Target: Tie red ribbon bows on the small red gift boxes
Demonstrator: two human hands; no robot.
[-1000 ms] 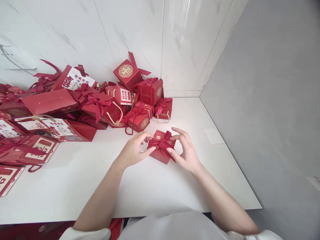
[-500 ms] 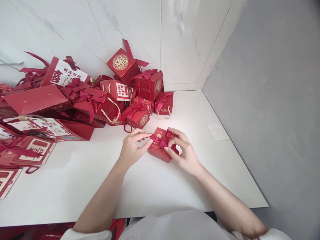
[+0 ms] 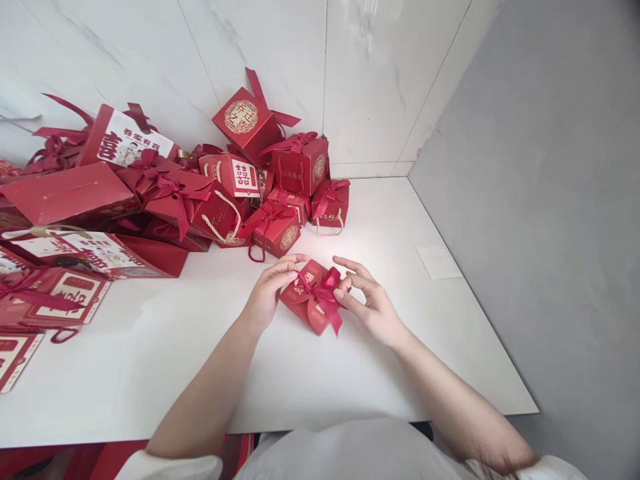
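A small red gift box sits on the white table in front of me, its folded top printed with gold lettering. Across that top lies a dark red ribbon bow, its tail hanging over the near side. My left hand is at the box's left side, thumb and fingers pinching a loop of the bow. On the right, my right hand pinches the ribbon between thumb and fingers, with the index finger stretched out above. The right fingertips partly cover the box's right side.
Many red gift boxes with ribbons and rope handles are heaped at the left and back, the nearest being a small box just beyond my left hand. A white square lies on the table at right. A tiled wall stands behind.
The box has turned and shifted slightly left and toward me, and more of its top and the bow's tail now show. Both hands have shifted with it.
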